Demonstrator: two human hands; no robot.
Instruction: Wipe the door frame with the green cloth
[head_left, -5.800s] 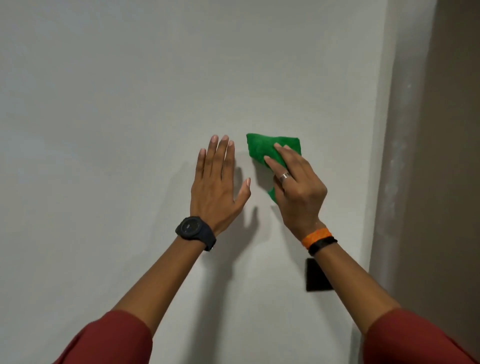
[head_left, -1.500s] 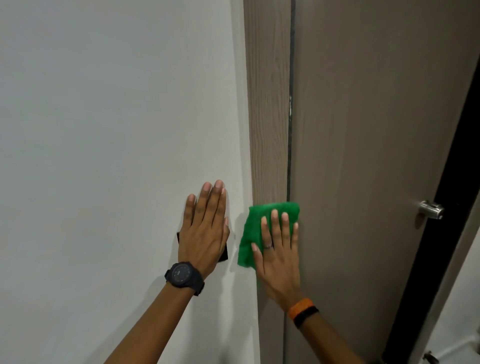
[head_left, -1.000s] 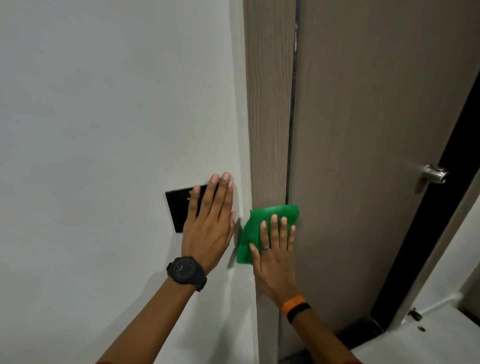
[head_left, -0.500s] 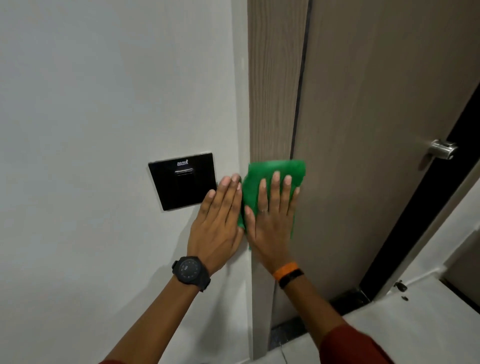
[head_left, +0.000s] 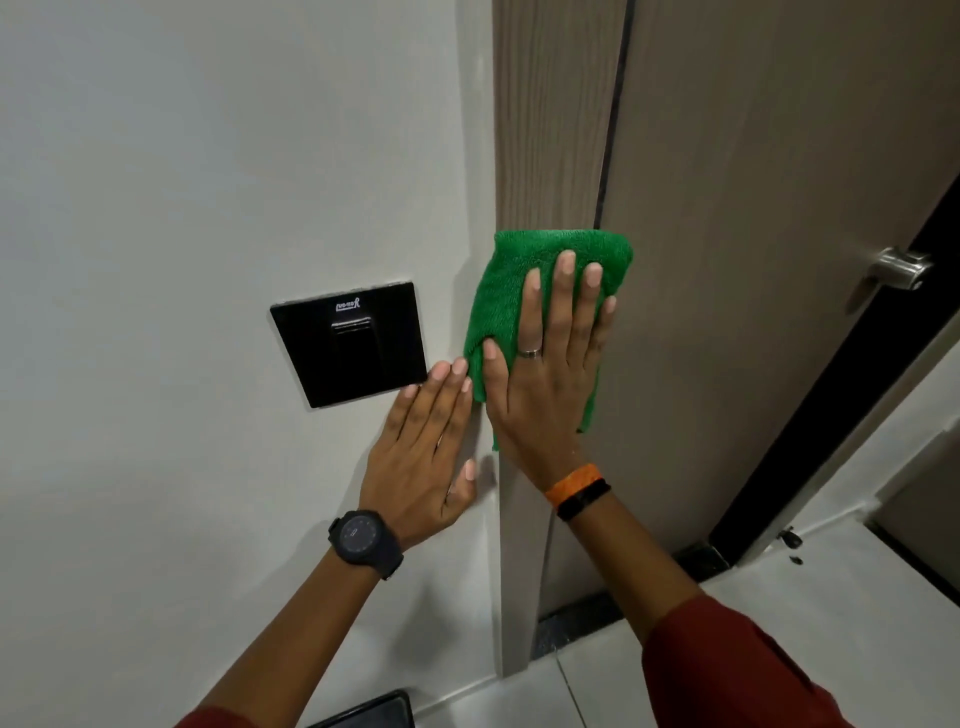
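Note:
A folded green cloth (head_left: 506, 291) lies flat against the brown wooden door frame (head_left: 550, 130), overlapping the gap to the door. My right hand (head_left: 550, 374) presses on the cloth with fingers spread, a ring on one finger and orange and black bands at the wrist. My left hand (head_left: 421, 452) rests flat on the white wall (head_left: 208, 156) just left of the frame, fingers together, a black watch on the wrist. It holds nothing and touches the right hand's thumb side.
A black square wall plate (head_left: 348, 343) sits left of the hands. The brown door (head_left: 769, 208) stands right of the frame, with a metal handle (head_left: 896, 267) at its right edge. White floor tiles (head_left: 831, 597) and a dark threshold lie below. A dark object (head_left: 374, 712) shows at the bottom edge.
My view has tilted further down, showing more floor. Both hands have slid lower on the wall and frame, the left hand now clear below the black plate.

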